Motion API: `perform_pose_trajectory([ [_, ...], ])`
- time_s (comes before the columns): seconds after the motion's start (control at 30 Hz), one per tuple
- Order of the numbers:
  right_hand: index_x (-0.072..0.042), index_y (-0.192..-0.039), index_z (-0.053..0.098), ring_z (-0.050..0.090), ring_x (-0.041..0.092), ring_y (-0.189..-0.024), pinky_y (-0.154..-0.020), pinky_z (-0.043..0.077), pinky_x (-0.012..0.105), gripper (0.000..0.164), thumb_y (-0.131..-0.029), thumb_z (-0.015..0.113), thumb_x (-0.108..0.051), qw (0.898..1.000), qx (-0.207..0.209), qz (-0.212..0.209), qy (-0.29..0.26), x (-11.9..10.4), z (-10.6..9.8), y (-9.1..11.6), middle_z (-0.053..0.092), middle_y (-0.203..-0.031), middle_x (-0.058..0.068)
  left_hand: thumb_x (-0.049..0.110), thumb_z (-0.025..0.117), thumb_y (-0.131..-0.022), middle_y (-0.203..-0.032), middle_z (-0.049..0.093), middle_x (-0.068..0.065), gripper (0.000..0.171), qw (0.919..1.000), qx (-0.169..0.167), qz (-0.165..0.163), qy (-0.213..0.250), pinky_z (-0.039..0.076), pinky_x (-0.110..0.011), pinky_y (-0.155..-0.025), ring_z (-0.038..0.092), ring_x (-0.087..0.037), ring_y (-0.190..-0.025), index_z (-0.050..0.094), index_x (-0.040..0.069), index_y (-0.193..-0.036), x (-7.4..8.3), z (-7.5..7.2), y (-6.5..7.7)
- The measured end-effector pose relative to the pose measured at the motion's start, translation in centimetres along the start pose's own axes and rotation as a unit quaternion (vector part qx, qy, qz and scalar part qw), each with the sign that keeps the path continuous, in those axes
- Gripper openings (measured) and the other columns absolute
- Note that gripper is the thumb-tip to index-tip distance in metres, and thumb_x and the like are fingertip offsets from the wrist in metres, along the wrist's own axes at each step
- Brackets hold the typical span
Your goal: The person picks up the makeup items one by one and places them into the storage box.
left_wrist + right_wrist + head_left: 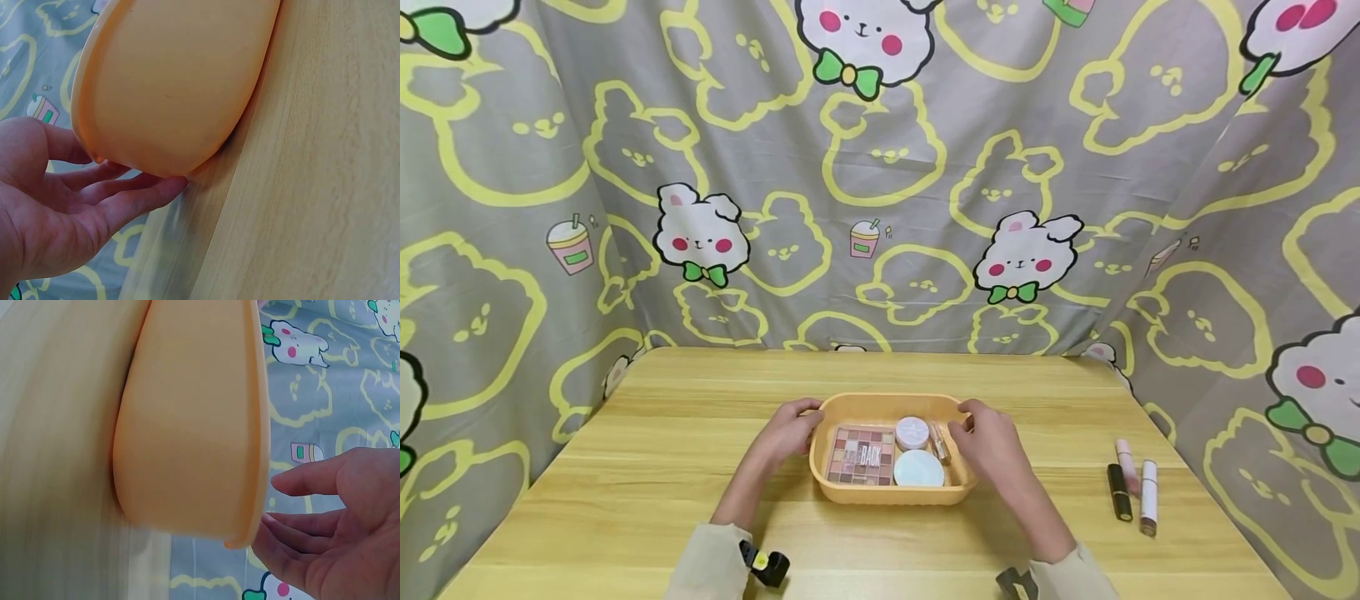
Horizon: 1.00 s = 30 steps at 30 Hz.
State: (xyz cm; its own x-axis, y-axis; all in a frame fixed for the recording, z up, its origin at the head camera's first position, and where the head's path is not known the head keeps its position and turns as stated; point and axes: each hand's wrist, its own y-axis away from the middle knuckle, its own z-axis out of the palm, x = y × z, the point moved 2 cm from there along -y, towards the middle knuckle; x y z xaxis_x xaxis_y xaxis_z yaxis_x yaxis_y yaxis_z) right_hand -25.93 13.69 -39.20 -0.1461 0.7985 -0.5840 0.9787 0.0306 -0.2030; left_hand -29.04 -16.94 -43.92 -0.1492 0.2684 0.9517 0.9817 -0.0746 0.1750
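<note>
An orange plastic basket (895,495) stands on the wooden table. In it lie an eyeshadow palette (861,457), a round white case (919,469), a smaller round pinkish case (912,433) and a slim tube (939,443). My left hand (786,431) holds the basket's left end, thumb side at the rim and fingers against the outer wall, as the left wrist view shows. At the right end, my right hand (990,439) has its fingertips by the rim. In the right wrist view, its thumb (306,478) stands apart from the rim with the fingers loosely extended.
To the right on the table (647,467) lie a black tube (1119,492), a pink tube (1126,464) and a white tube with a brown end (1148,497). A grey patterned curtain (917,217) hangs behind and along both sides.
</note>
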Motion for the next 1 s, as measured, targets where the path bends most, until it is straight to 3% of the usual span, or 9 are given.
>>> perform_pose_trajectory([
  [0.53,0.005,-0.125,0.064,0.063,0.021,-0.076,-0.066,0.052,0.034,0.037,-0.096,0.062,-0.018,0.999,0.013,0.030,0.008,2.2,-2.8,0.1,0.071,-0.092,0.011,0.018,0.049,-0.105,-0.122,0.064,-0.023,0.038,1.0000,-0.001,-0.002,0.005,0.060,-0.039,-0.079,0.067,-0.027,-0.103,0.057,0.000,-0.137,0.0,0.0,0.1],
  [0.73,0.007,-0.126,0.062,0.065,0.024,-0.082,-0.075,0.054,0.044,0.041,-0.097,0.061,-0.021,0.999,0.004,0.036,0.019,3.1,-3.6,0.2,0.072,-0.095,0.012,0.017,0.049,-0.105,-0.121,0.066,-0.021,0.036,0.9999,0.004,-0.003,0.009,0.060,-0.038,-0.079,0.067,-0.025,-0.102,0.058,0.000,-0.136,-0.1,0.1,0.0],
  [1.0,0.010,-0.134,0.054,0.067,0.041,-0.100,-0.084,0.054,0.055,0.051,-0.099,0.056,-0.026,0.998,-0.033,0.043,0.040,5.0,-4.2,0.0,0.069,-0.111,0.029,0.016,0.049,-0.105,-0.119,0.066,-0.021,0.035,0.9999,0.009,-0.001,0.007,0.059,-0.036,-0.077,0.067,-0.024,-0.100,0.059,0.000,-0.134,-0.1,0.2,-0.1],
])
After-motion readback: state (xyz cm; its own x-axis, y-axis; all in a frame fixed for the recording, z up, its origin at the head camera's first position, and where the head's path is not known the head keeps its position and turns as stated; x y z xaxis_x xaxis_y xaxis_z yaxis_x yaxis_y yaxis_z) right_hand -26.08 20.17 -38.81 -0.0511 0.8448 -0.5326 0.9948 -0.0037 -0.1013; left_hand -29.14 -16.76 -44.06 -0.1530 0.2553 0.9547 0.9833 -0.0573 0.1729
